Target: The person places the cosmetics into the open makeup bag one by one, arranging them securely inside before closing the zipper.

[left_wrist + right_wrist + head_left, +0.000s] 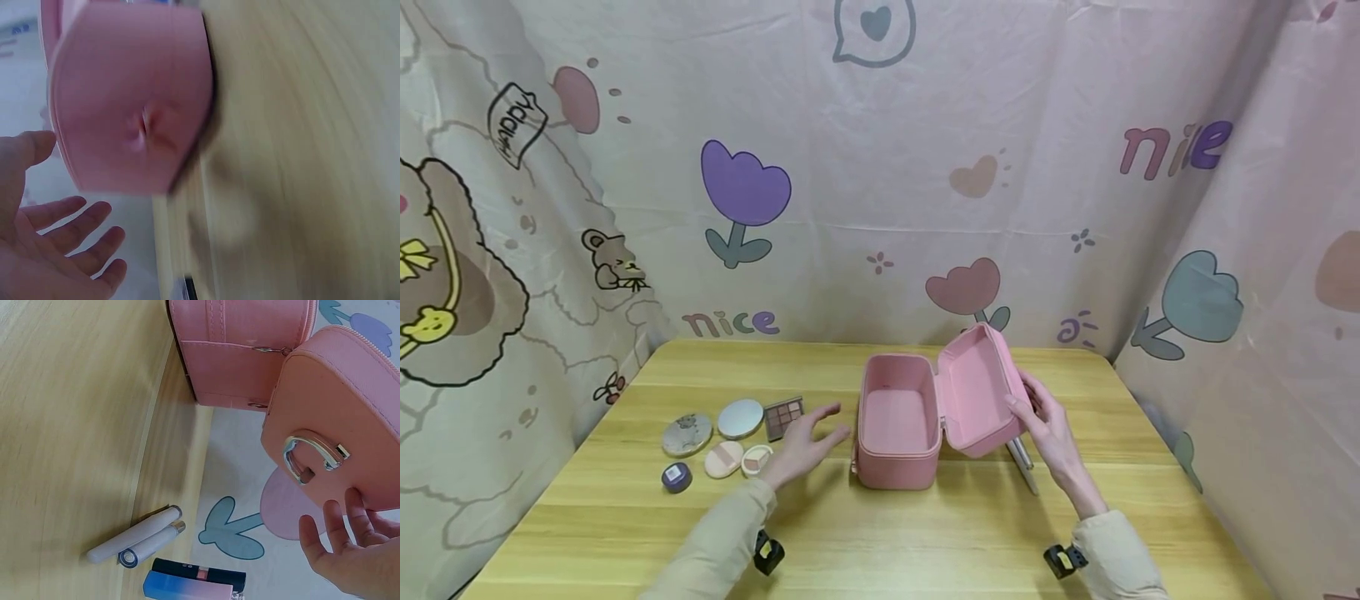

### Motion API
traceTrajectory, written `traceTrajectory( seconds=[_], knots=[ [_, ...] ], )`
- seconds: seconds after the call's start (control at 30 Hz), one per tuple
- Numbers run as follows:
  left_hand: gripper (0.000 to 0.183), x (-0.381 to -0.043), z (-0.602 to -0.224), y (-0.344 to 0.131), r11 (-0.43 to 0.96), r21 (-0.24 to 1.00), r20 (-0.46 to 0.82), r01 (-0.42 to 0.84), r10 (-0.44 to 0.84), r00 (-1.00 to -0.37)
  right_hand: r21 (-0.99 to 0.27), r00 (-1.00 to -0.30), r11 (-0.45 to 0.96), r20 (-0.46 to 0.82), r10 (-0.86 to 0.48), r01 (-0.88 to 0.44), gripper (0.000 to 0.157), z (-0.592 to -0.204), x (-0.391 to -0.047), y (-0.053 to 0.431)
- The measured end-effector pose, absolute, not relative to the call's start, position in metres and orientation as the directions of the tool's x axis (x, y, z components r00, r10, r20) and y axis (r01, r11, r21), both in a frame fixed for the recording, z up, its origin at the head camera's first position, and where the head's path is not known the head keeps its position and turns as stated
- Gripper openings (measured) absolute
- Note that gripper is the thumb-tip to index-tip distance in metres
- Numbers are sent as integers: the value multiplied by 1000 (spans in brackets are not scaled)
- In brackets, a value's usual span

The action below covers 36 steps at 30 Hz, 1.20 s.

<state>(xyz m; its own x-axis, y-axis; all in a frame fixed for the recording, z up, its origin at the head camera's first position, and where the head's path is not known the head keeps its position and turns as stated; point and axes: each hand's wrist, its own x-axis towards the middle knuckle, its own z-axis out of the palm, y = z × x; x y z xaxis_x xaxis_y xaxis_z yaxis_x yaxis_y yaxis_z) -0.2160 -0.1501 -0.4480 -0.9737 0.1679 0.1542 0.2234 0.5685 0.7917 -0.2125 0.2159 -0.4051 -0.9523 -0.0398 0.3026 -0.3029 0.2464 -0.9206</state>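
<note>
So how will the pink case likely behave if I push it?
The pink case probably keeps its shape, standing straight-sided. It's likely light, as nothing shows inside. It may tip toward the lid, which leans out beyond its base, held by the right hand.

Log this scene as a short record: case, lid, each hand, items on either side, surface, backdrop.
Case: pink, upright, open
Lid: swung out to the case's right, hinged to it
Right hand: holds the lid's edge
Left hand: fingers extended, beside the case, holding nothing
Left items: eyeshadow palette, silvery disc, patterned disc, puff, small round pan, purple jar
Right items: two white sticks, black tube, blue-pink tube
Surface: wooden table
Backdrop: printed cloth
</note>
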Motion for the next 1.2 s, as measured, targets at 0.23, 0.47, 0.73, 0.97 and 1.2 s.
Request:
traceTrajectory(
  seconds=[0.23, 0.47, 0.73, 0.97, 1.2],
  knots=[
    [69, -229, -451, -186, 683, 702, 151, 202, 134, -979, -922, -955, 252, 294, -38, -294, 57, -407, -212, 217],
    [77, -238, -458, -207, 783, 595, 170, 184, 102, -980, -927, -958, 243, 284, -41, -286, 57, -407, -212, 217],
    [86, -245, -465, -223, 840, 519, 148, 157, 93, -985, -927, -957, 238, 288, -41, -289, 58, -406, -211, 216],
    [87, -248, -466, -230, 867, 479, 104, 139, 102, -989, -929, -957, 233, 286, -42, -288, 58, -407, -210, 216],
    [84, -251, -468, -235, 885, 451, 60, 118, 102, -993, -931, -958, 229, 282, -44, -285, 58, -407, -210, 216]
  ],
)
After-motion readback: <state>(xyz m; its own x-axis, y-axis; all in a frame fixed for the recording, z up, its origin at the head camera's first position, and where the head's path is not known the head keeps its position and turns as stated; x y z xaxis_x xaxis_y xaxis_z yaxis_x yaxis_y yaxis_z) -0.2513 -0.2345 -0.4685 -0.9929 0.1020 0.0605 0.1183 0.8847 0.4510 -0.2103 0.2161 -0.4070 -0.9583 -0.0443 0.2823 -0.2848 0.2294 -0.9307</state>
